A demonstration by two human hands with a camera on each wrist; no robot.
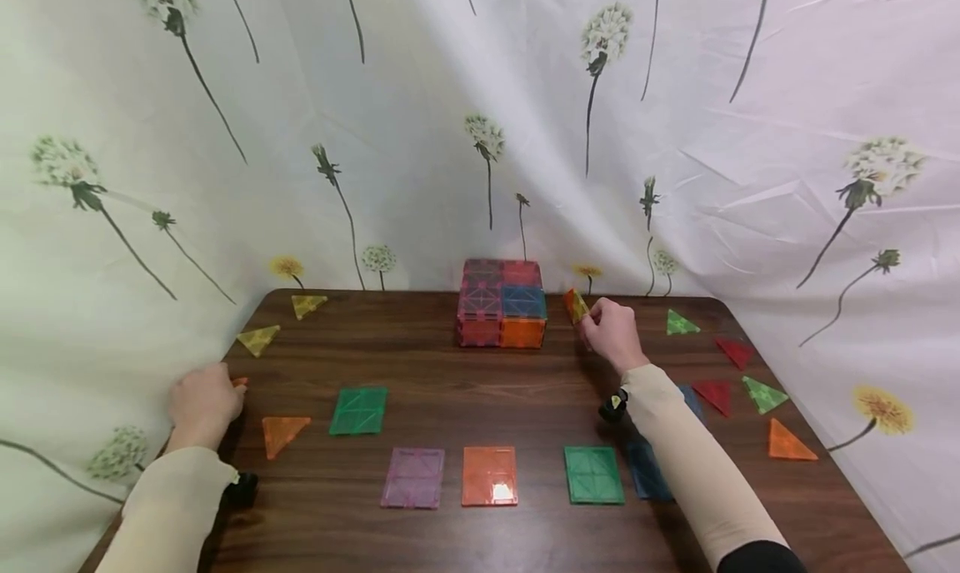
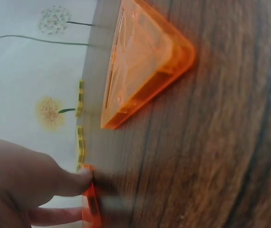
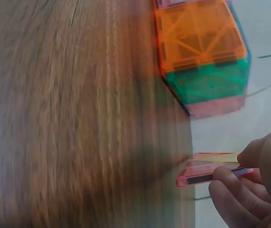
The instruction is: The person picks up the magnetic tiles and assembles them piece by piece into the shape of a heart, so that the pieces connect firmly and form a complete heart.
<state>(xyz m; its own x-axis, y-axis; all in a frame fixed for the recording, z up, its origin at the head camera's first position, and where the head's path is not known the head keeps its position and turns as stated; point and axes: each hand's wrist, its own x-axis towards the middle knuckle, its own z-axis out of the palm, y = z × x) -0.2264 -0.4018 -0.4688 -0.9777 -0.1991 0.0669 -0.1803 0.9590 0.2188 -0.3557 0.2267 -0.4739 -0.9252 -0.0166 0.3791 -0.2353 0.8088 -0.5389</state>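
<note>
At the table's left edge, my left hand (image 1: 202,402) pinches an orange translucent tile (image 2: 93,204) between thumb and finger; most of it is hidden by the hand in the head view. An orange triangular tile (image 2: 147,61) lies flat nearby. Toward the back, my right hand (image 1: 613,331) pinches magnetic tiles (image 1: 576,304), which look reddish and yellow and are held off the table. In the right wrist view a pinkish tile (image 3: 197,176) shows a dark strip on its edge. Left of that hand stands a box of joined square tiles (image 1: 501,306), apart from it.
Square tiles lie along the front: purple (image 1: 414,478), orange (image 1: 489,475), green (image 1: 594,475), and blue (image 1: 648,470) partly under the right sleeve. Another green square (image 1: 358,411) is at left. Yellow triangles (image 1: 258,340) lie back left; several triangles (image 1: 731,352) lie at right.
</note>
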